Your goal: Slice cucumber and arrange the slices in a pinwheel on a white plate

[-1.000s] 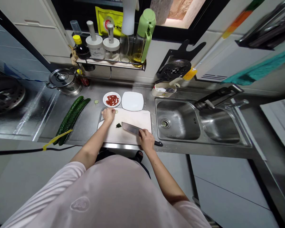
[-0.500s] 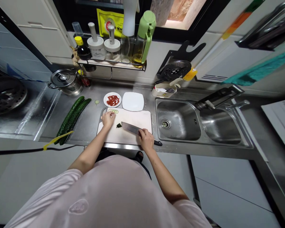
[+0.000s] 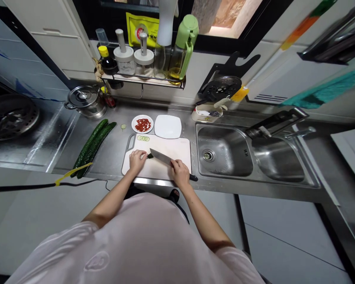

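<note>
My right hand is closed around a kitchen knife, its blade pointing up and left over the white cutting board. The blade's tip end lies beside a small dark green cucumber piece. My left hand rests on the board's left part, fingers drawn together at the near end of that piece, which they partly cover. Several thin cucumber slices overlap in a row near the board's upper left corner.
Two whole cucumbers lie left of the board, near a single slice. Behind it sit a plate of chopped red pieces and a white square plate. A double sink is on the right, a lidded pot at back left.
My left hand has come from the slices at the board's upper left down and right to the small cucumber piece. The knife has shifted only slightly.
</note>
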Demonstrator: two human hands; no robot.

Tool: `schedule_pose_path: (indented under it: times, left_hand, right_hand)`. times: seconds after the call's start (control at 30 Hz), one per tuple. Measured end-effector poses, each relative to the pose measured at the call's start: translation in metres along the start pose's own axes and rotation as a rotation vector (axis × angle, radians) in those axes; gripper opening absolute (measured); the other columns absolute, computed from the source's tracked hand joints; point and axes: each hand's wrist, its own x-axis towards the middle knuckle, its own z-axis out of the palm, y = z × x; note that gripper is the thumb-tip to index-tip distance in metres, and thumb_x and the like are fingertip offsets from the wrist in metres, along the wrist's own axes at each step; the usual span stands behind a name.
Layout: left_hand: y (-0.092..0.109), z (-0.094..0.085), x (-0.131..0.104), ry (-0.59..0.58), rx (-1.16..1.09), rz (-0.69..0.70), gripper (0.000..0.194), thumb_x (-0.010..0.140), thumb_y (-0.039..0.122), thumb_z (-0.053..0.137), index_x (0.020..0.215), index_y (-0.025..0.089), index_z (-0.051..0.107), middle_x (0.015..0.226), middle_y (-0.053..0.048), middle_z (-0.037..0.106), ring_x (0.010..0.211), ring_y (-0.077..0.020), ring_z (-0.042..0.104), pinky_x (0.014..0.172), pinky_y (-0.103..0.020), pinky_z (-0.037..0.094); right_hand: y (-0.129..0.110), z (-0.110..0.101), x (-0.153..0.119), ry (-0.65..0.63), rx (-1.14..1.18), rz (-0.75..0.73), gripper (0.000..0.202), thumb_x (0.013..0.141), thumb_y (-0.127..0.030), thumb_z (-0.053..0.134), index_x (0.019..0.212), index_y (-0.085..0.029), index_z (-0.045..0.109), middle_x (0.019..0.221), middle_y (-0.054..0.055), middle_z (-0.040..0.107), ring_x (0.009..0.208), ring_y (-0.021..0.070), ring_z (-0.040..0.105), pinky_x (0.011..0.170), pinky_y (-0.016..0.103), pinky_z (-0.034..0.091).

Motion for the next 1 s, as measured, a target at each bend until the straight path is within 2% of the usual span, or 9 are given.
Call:
schedule_pose_path:
  times: [0.17,0.27,0.37,0.53,0.8,1.0]
  left_hand:
    - [-0.001,0.002,-0.006,-0.023,-0.059,0.114,0.017,0.085,0.034,0.055,0.089,0.022,0.066,0.093,-0.005,0.066,0.092,-0.0210,0.057,0.085,-0.037,0.041]
    - [0.000,0.005,-0.006,-0.039,-0.104,0.184,0.016,0.085,0.032,0.056,0.093,0.022,0.065,0.097,-0.005,0.065,0.094,-0.0197,0.058,0.085,-0.035,0.043]
    - [0.003,0.008,-0.007,-0.047,-0.119,0.227,0.017,0.084,0.030,0.058,0.097,0.021,0.063,0.100,-0.005,0.065,0.096,-0.0194,0.059,0.084,-0.035,0.043]
    - [0.004,0.010,-0.008,-0.024,-0.093,0.248,0.019,0.084,0.030,0.058,0.100,0.021,0.062,0.100,-0.006,0.066,0.096,-0.0203,0.060,0.083,-0.035,0.043]
    - [0.002,0.009,-0.008,-0.016,-0.085,0.278,0.020,0.085,0.032,0.057,0.101,0.021,0.061,0.100,-0.006,0.066,0.096,-0.0202,0.060,0.083,-0.036,0.043]
    - [0.002,0.008,-0.010,0.035,-0.126,0.291,0.019,0.088,0.031,0.053,0.100,0.022,0.064,0.100,-0.006,0.066,0.097,-0.0190,0.060,0.087,-0.036,0.045]
  right_hand:
    - [-0.008,-0.001,0.006,-0.065,0.113,0.061,0.035,0.097,-0.028,0.031,0.116,-0.017,0.057,0.101,0.007,0.060,0.086,0.0159,0.056,0.076,0.024,0.038]
    - [-0.013,-0.002,0.011,-0.147,0.161,0.084,0.032,0.098,-0.029,0.030,0.109,-0.017,0.058,0.096,0.006,0.061,0.088,0.0156,0.057,0.075,0.022,0.038]
    - [-0.018,-0.004,0.015,-0.263,0.132,0.102,0.029,0.098,-0.030,0.030,0.102,-0.017,0.057,0.092,0.005,0.064,0.086,0.0160,0.059,0.073,0.023,0.037]
    - [-0.029,-0.008,0.021,-0.398,0.028,0.141,0.032,0.099,-0.033,0.027,0.106,-0.019,0.054,0.093,0.007,0.066,0.086,0.0182,0.061,0.070,0.024,0.036]
    - [-0.039,-0.015,0.027,-0.477,-0.024,0.132,0.033,0.099,-0.035,0.024,0.109,-0.018,0.051,0.093,0.010,0.067,0.087,0.0208,0.063,0.071,0.026,0.038]
    - [-0.045,-0.017,0.030,-0.502,-0.044,0.084,0.032,0.099,-0.033,0.025,0.109,-0.018,0.051,0.095,0.011,0.066,0.089,0.0225,0.063,0.073,0.028,0.041]
